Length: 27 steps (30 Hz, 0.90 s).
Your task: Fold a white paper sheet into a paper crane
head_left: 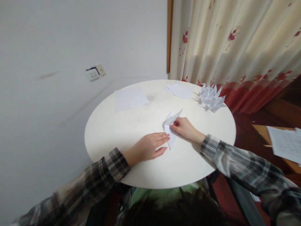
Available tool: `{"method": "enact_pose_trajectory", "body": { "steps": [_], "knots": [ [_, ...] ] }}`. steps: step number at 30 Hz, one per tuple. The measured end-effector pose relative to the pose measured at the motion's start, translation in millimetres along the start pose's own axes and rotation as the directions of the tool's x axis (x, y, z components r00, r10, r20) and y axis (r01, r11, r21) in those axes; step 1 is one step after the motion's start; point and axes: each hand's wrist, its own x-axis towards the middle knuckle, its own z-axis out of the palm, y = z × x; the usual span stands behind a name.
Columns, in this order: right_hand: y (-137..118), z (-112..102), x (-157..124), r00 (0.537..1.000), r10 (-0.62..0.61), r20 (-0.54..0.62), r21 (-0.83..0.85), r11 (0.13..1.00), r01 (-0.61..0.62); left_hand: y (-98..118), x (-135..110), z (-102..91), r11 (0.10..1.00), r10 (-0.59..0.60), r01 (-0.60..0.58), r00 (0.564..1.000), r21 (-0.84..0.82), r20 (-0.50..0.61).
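Fold step: left hand point(150, 147) flat, pinning white folded paper piece point(171, 129) to round white desk point(113, 125); right hand point(184, 127) pinching raised flap. Next calls for firm crease.

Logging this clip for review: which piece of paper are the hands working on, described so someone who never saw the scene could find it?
Start at the round white table by the curtain. Near its middle lies the folded white paper, a pointed shape with one flap raised. The left hand lies flat with its fingertips at the paper's left edge and the right hand pinches the flap; unlike the flat sheet and the spiky pile of folded pieces farther back, it alone is touched.
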Motion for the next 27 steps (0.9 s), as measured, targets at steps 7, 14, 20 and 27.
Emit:
{"method": "enact_pose_trajectory", "body": {
  "steps": [7, 14, 20, 27],
  "knots": [
    [-3.1, -2.2, 2.7, 0.999, 0.031, 0.036, -0.035, 0.999, -0.029, -0.4, -0.2, -0.5, 1.0, 0.002, -0.002, 1.0, 0.005, 0.0],
    [-1.7, -0.3, 4.2, 0.998, 0.057, 0.025, -0.069, 0.996, -0.055, -0.8, 1.3, -1.5, 1.0, 0.012, -0.012, 1.0, -0.008, -0.004],
    [-1.9, -1.8, 4.3, 0.998, 0.052, 0.029, -0.043, 0.998, -0.051, -0.6, 1.5, -1.0, 1.0, 0.011, -0.012, 1.0, -0.018, -0.017],
    [-2.4, -2.3, 4.6, 0.997, 0.051, 0.052, -0.058, 0.997, -0.048, -3.8, 1.9, -3.2, 1.0, 0.025, -0.025, 1.0, 0.003, -0.005]
  ]
}}
